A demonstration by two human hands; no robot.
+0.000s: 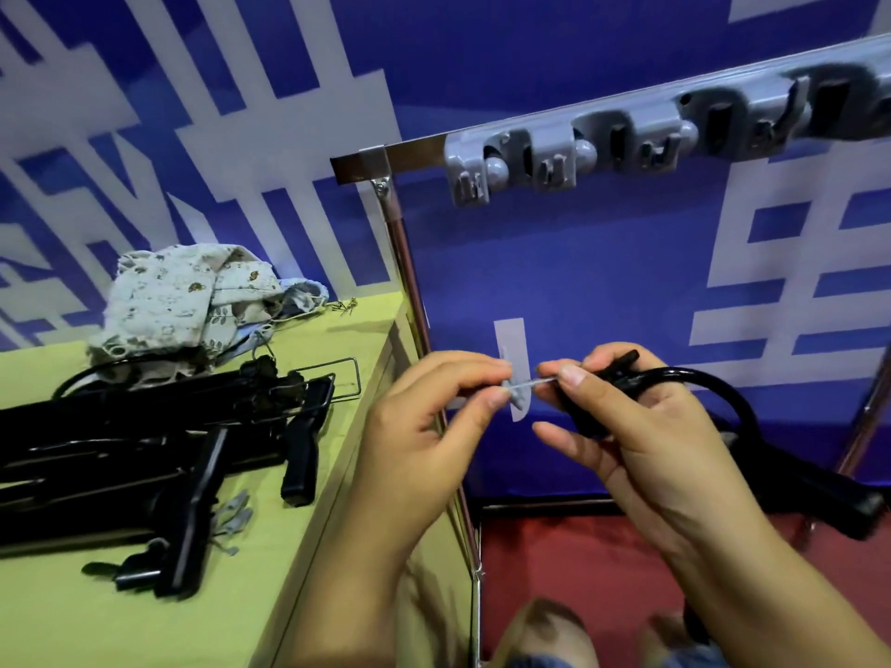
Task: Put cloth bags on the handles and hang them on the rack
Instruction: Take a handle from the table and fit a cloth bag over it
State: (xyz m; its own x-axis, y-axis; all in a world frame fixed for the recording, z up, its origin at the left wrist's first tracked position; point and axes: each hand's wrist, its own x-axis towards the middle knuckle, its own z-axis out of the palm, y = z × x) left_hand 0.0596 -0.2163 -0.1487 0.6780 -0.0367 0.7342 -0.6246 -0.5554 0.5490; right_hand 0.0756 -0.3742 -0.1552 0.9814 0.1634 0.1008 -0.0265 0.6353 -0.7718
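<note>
Cloth bags [193, 301] lay heaped at the table's [144, 619] far edge, behind black handles [159, 426]. Right hand [641, 426] gripped one black handle [752, 426]; left hand [424, 417] pinched its grey tie [523, 385] below the rack [569, 151].

Behind my hands, the blue backdrop [554, 262] carries large white characters across the frame, all cropped and none I can read.

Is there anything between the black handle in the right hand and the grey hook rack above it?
Nothing visible. The black curved handle, held in the right hand, has open space up to the grey plastic hook rack; only the blue wall lies behind.
</note>
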